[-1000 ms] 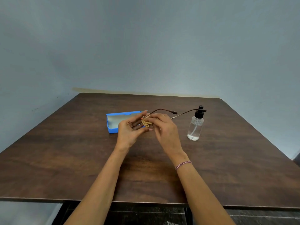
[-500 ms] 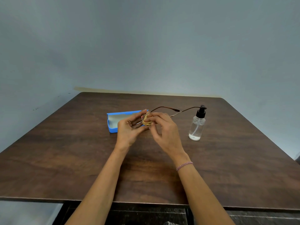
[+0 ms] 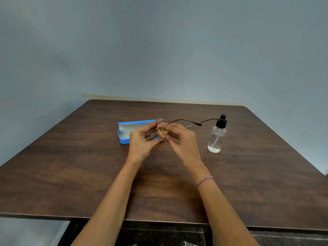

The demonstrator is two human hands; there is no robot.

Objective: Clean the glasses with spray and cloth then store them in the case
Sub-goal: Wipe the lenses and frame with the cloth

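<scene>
Thin brown-framed glasses (image 3: 182, 121) are held above the middle of the table, their two temple arms pointing right toward the bottle. My left hand (image 3: 142, 142) pinches the frame at the lens. My right hand (image 3: 182, 141) pinches a small tan cloth (image 3: 163, 131) against a lens. The lenses are mostly hidden by my fingers. An open blue glasses case (image 3: 124, 131) with a pale lining lies just behind my left hand. A clear spray bottle (image 3: 216, 137) with a black pump top stands upright to the right of my hands.
The dark wooden table (image 3: 71, 174) runs to a grey-blue wall at the back. Its front edge is close to me, with dark floor below.
My hands and the glasses stay in place; the fingers of my right hand have shifted slightly with the cloth on the lens. The case and the bottle have not moved.
</scene>
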